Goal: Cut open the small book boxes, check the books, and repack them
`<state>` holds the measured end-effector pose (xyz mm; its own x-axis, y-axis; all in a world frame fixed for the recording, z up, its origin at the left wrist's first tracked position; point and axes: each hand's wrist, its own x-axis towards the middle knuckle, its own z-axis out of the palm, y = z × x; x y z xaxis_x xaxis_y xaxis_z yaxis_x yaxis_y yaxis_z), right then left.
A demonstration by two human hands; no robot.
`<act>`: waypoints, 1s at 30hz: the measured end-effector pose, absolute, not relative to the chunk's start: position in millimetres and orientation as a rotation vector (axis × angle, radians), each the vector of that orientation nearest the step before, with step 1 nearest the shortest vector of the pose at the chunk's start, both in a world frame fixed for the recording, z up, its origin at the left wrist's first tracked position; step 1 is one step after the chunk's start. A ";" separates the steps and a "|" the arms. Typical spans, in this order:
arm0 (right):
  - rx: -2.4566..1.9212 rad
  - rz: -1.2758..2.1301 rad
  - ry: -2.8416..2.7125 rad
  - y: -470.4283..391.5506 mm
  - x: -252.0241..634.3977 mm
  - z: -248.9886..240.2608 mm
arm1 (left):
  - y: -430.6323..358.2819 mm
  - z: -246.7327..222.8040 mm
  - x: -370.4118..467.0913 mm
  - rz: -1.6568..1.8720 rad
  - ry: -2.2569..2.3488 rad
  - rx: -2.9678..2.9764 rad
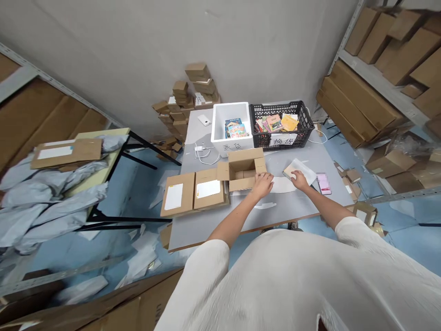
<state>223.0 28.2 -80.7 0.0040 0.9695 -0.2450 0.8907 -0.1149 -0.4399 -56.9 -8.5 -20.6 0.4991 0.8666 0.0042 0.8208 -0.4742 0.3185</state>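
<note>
An open cardboard box (241,174) stands on the grey table with its flaps folded outward, and its inside shows bare brown cardboard. My left hand (262,185) is at the box's near right corner, fingers bent over the flap there. To the right, my right hand (299,180) grips the near edge of a pale book (292,168), which lies on white wrapping (309,174). A white paper strip (280,185) lies between my hands. The undersides of both hands are hidden.
Two closed labelled boxes (179,193) sit at the table's left. Behind are a white foam bin (215,124) and a black crate (253,131), both holding books. A pink-screened phone (324,184) lies right; a white cable (206,158) lies left.
</note>
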 end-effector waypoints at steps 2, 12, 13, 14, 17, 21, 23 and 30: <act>-2.228 0.734 -1.935 26.2 247.0 -76.9 | -9.9 -22.5 -33.2 0.233 1.397 2.468; -2.439 0.800 -1.926 52.6 331.6 -71.9 | -3.6 -56.5 69.2 0.030 1.488 2.199; -2.426 0.832 -1.954 54.3 334.8 -73.6 | -4.2 -60.3 75.5 0.001 1.505 2.151; -2.401 0.860 -1.991 55.0 336.4 -75.5 | -5.3 -63.9 81.0 -0.025 1.523 2.105; -2.224 0.935 -2.158 50.4 331.4 -81.9 | -10.5 -72.3 94.4 -0.051 1.589 2.002; -1.681 1.201 -2.464 35.7 308.3 -89.1 | -18.8 -74.7 108.8 0.058 1.699 1.977; -1.427 1.413 -2.552 31.0 298.0 -92.4 | -22.7 -73.5 114.3 0.134 1.738 2.033; -1.732 1.130 -2.409 54.5 317.7 -105.8 | -32.6 -87.0 117.3 -0.006 1.689 2.098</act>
